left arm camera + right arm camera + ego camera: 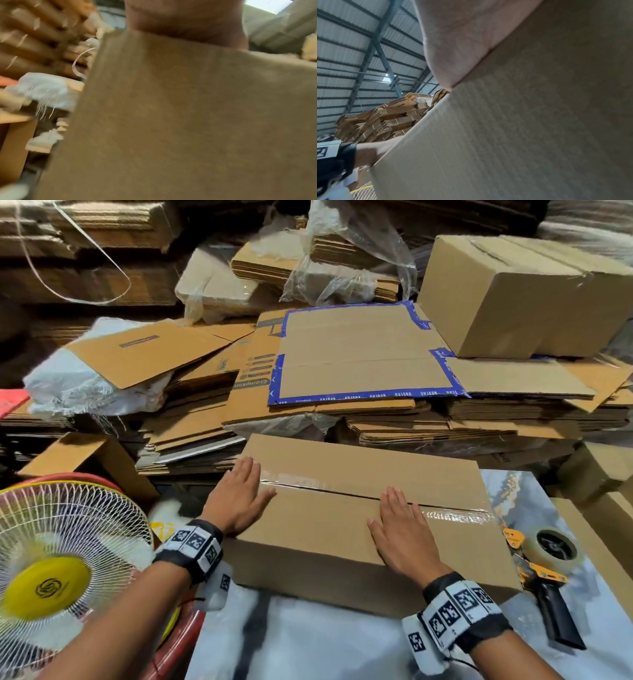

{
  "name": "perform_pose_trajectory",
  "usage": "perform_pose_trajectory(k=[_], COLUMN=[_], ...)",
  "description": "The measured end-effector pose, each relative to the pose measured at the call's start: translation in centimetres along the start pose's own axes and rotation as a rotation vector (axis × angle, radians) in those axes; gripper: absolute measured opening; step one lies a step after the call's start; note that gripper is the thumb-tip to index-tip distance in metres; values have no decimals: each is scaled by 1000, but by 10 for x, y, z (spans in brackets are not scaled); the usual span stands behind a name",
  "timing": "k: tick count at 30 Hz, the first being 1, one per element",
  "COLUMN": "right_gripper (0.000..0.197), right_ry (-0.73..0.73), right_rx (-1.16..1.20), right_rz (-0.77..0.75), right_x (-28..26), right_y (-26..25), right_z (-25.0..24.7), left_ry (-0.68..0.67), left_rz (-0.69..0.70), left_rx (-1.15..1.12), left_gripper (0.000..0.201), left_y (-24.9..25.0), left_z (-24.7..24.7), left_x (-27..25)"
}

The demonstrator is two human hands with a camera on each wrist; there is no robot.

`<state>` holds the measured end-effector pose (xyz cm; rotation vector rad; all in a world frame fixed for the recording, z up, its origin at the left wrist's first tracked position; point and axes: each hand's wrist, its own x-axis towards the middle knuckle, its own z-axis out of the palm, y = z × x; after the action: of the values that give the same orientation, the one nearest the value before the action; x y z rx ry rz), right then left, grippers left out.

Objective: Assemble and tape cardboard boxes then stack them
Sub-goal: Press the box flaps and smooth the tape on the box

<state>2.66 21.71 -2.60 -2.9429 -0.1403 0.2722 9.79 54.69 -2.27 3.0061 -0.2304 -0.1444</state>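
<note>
A storeroom under a corrugated metal roof point(359, 54), heaped with flattened cardboard point(191, 412), holds a pale, marbled work surface point(308, 645). Left of the box point(342, 529) stands a fan point(58, 559). The box lies on that surface, long axis running left-right, taped seam point(308, 486) along it. The left hand point(239, 498) presses flat on its left end, the right hand point(400, 532) flat near the middle, fingers straight. Right of the box lies a tape dispenser point(544, 573).

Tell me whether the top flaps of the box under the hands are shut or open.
Shut. The brown cardboard box has both top flaps folded flat, meeting at a seam under clear tape; both hands press on them.
</note>
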Motion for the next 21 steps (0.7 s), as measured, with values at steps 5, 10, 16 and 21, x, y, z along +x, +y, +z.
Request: perform_pose_trajectory(k=[5, 10, 16, 21], right_gripper=[68, 69, 69, 68], right_ry=[-21, -31, -10, -67], right_rx=[-24, -49, 27, 0], right_rz=[-9, -43, -73, -194], right_x=[3, 13, 23, 31], right_y=[-1, 10, -33, -62], right_z=[1, -9, -7, 1], left_ry=[37, -10, -41, -40], left_rz=[-160, -115, 104, 142], left_rx=[-184, -67, 38, 81], left_gripper=[86, 98, 124, 111], left_y=[3, 12, 38, 38], left_z=[-2, 6, 17, 18], left_x=[-7, -34, -47, -43])
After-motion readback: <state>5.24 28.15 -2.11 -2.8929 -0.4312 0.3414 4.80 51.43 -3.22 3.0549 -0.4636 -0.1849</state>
